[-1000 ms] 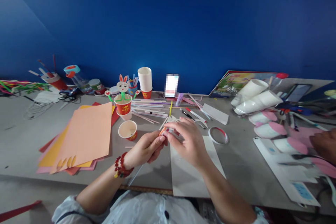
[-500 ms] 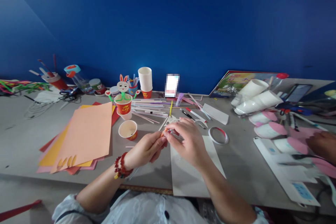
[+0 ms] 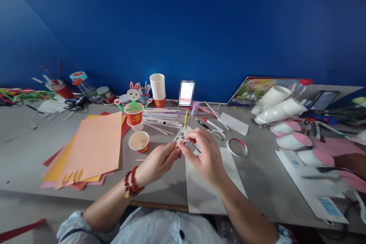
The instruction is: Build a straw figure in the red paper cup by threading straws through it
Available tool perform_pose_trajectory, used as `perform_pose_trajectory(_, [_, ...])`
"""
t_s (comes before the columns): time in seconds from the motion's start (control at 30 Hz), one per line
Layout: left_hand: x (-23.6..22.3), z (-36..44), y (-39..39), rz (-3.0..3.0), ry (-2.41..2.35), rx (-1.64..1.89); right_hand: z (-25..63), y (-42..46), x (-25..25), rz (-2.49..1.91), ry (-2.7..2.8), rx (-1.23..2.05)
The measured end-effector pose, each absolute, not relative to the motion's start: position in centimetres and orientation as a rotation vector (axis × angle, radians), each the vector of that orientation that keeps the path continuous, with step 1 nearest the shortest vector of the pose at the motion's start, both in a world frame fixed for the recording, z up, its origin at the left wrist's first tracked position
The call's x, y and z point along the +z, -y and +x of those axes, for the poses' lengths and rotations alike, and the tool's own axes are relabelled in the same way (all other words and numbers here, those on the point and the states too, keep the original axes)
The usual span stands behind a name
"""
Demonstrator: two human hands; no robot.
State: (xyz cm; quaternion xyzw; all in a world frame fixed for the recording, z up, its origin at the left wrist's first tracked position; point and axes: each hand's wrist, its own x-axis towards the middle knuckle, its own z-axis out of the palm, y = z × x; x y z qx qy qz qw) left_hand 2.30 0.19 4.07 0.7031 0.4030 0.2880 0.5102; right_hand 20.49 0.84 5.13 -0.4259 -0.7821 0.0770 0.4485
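Note:
My left hand point(image 3: 156, 162) is closed, pinching a small orange piece point(image 3: 179, 143), perhaps paper, at its fingertips. My right hand point(image 3: 206, 155) meets it there, thumb and index finger pressed at the same piece; most of it is hidden by the fingers. Under my right forearm lies a white sheet point(image 3: 206, 198). To the left of my hands stand an open paper cup point(image 3: 139, 142) and a red paper cup point(image 3: 134, 117) bearing a white rabbit face point(image 3: 133, 94) with orange ears and green arms.
Coloured paper sheets point(image 3: 94, 145) lie stacked at left. Straws point(image 3: 162, 116), markers point(image 3: 211, 125) and a tape roll point(image 3: 238, 147) spread across the middle. A phone point(image 3: 187, 93) stands at the wall. On the right are a power strip point(image 3: 309, 187), white cups point(image 3: 281, 110) and another person's hand point(image 3: 353, 164).
My hands stay together on the orange piece, with my right fingers shifting slightly. The other person's hand at right has moved a little.

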Motion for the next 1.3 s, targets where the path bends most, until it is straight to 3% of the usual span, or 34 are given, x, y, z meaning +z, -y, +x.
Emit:
perform_pose_trajectory(0.17, [4.9,2.0,-0.3,1.753,-0.949,0.619,20.9,-0.8,4.9,-0.849,1.992,0.180])
perform_pose_trajectory(0.47, [5.9,1.1,-0.7,1.967,-0.956,0.491,21.9,-1.0,6.2,-0.860,2.225,0.170])
perform_pose_trajectory(0.83, [5.4,1.0,-0.9,2.345,-1.017,0.442,22.2,-1.2,7.9,-0.907,2.285,0.568])
perform_pose_trajectory(1.1, [6.0,0.8,-1.2,1.950,-0.883,0.395,22.5,-1.8,7.3,-0.921,2.042,1.098])
perform_pose_trajectory(1.3, [5.4,0.5,-1.2,1.580,-0.823,0.470,22.5,-1.1,5.9,-1.035,1.837,0.993])
